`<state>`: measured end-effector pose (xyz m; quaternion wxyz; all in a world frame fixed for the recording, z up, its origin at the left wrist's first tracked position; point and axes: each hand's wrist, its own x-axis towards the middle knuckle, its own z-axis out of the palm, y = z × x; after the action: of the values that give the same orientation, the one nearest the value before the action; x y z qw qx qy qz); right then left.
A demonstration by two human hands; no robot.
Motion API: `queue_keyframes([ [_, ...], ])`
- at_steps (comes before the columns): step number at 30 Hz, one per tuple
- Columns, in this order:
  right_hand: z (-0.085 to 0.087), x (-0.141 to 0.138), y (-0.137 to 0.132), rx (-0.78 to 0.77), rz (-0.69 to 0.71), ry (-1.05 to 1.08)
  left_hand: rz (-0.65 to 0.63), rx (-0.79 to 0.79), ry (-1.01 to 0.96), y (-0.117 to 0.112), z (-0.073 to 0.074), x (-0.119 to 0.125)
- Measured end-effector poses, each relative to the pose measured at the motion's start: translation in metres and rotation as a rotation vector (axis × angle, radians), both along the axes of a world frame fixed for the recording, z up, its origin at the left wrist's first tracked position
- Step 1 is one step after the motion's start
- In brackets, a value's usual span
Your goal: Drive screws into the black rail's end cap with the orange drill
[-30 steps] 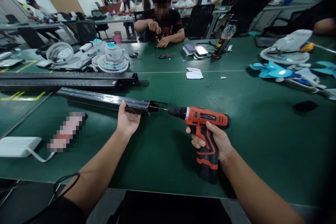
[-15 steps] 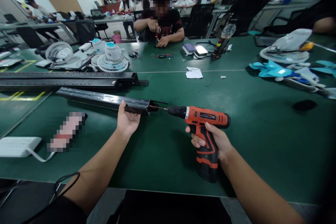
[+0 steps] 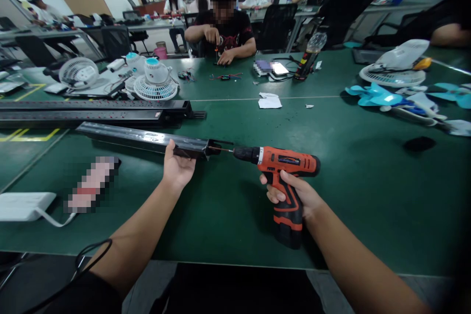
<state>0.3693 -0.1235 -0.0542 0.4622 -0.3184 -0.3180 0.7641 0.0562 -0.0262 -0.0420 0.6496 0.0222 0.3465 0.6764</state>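
Note:
My right hand (image 3: 290,194) is wrapped round the handle of an orange and black cordless drill (image 3: 283,161), its fingers at the trigger. The drill points left, and its long thin bit (image 3: 223,149) reaches into the near end of a long black metal rail (image 3: 147,140). My left hand (image 3: 179,167) grips that rail from below close to this end, thumb on the near side and fingers hidden underneath. The rail slants away to the left over the green table. Exactly where the bit's tip meets the rail is hidden.
More black rails (image 3: 91,110) lie behind. White fans (image 3: 154,83) stand at the back left, blue fan blades (image 3: 382,95) at the right. A phone (image 3: 91,184) and a white power bank (image 3: 25,206) sit left. Across the table a person (image 3: 224,34) works with a screwdriver.
The view has shifted very slightly. The drill sits a little further left and its battery end a bit higher; both hands keep their grips.

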Motion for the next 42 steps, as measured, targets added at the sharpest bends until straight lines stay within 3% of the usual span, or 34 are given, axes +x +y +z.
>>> queue_keyframes([
  [20,-0.0074,0.0031,-0.0009,0.046,0.055,0.044,-0.002,-0.010,-0.008,0.0001,-0.0020,-0.0016],
  [42,-0.0037,0.0005,-0.0025,0.042,0.024,0.032,0.007,-0.006,-0.016,-0.0005,-0.0003,-0.0003],
])
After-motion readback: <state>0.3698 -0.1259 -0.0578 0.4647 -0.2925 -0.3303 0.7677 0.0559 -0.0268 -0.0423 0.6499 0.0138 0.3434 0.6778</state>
